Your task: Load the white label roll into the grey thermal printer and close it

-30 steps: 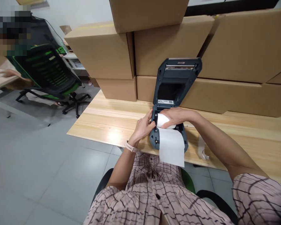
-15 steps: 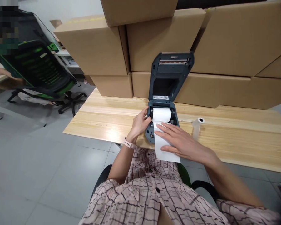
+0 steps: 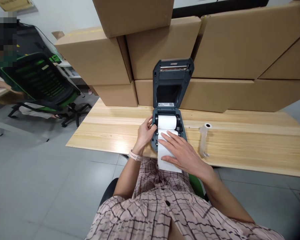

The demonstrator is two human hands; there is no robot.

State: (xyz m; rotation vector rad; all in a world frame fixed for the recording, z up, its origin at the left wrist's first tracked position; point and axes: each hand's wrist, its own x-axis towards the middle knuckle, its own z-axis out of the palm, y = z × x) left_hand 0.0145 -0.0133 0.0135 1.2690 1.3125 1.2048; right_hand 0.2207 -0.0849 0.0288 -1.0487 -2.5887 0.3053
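A dark grey label printer stands on the table with its lid raised. In its bay sits a roll of white label paper, and the loose paper strip runs over the front and past the table edge. At the printer's left side is my left hand, its thumb on the inner rim by the roll holder and its fingers along the outer wall. My right hand lies flat on the strip with its fingers spread, covering part of it.
A small used roll with a trailing translucent strip stands on the wooden table, right of the printer. Cardboard boxes are stacked along the back. At left, a person sits by a black and green office chair.
The view has shifted, so the printer appears further left. Both hands keep nearly the same places on the printer and the paper strip.
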